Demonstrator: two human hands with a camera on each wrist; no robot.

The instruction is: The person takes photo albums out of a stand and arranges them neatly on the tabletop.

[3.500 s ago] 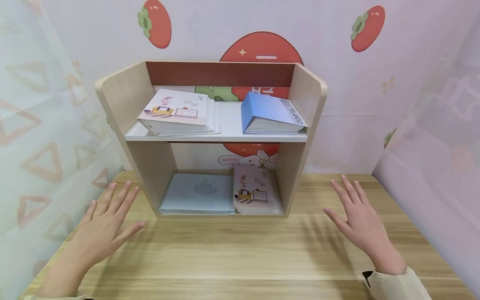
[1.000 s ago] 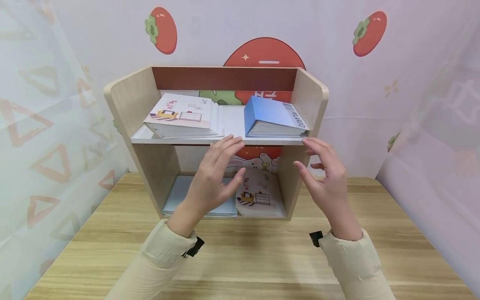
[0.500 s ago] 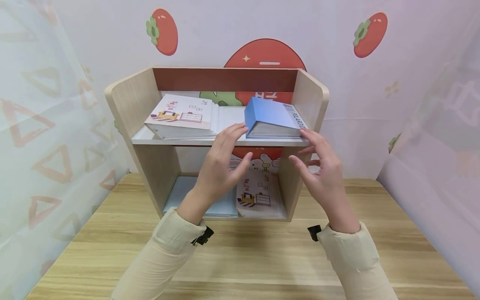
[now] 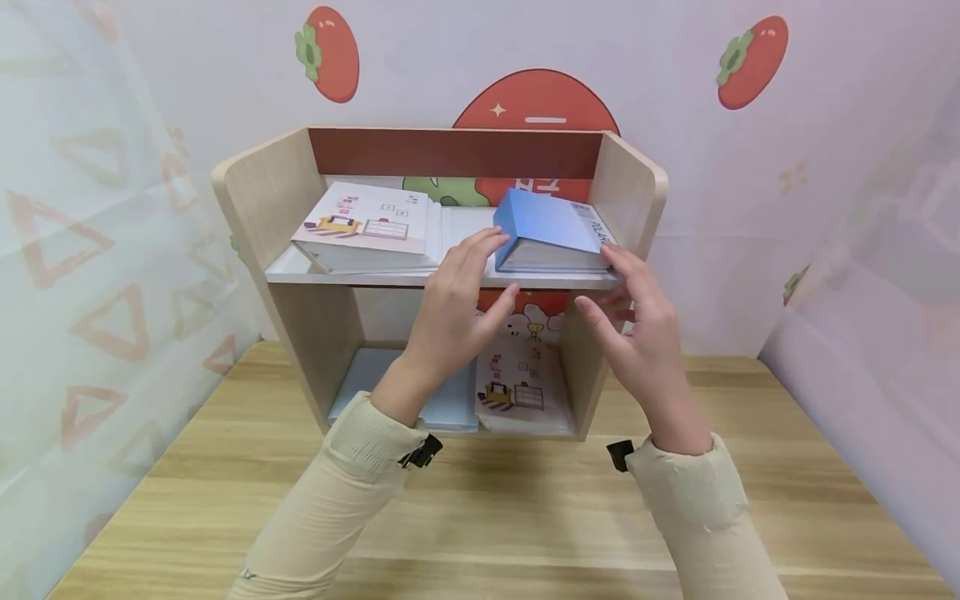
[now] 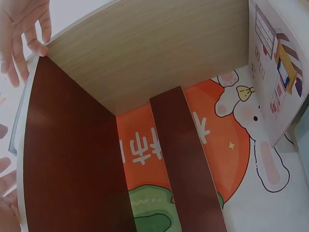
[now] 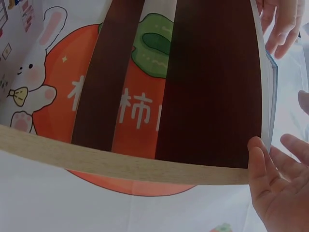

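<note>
A thick blue album marked POLAROID [image 4: 555, 225] lies on the right of the upper shelf. My left hand [image 4: 453, 312] is at its left side, with relaxed fingers whose tips touch or nearly touch the spine. At the album's front right corner are the fingertips of my right hand [image 4: 643, 329], its thumb lower and apart. In the right wrist view, the fingers of my right hand [image 6: 277, 181] meet the shelf board's corner beside the album's edge [image 6: 273, 92]. The left wrist view catches part of my left hand [image 5: 7, 208]. Neither hand curls round the album.
A two-tier wooden shelf unit [image 4: 630, 183] stands on the wood-grain table [image 4: 510, 517]. White illustrated albums [image 4: 367, 221] lie on the upper left. Below are a pale blue album [image 4: 450, 404] and another illustrated one [image 4: 521, 396]. Printed curtains [image 4: 97, 250] hang around.
Both hands have come from above the table at either side, up and inward to the blue album. Over the last second they have edged closer to it. The album has not visibly shifted.
</note>
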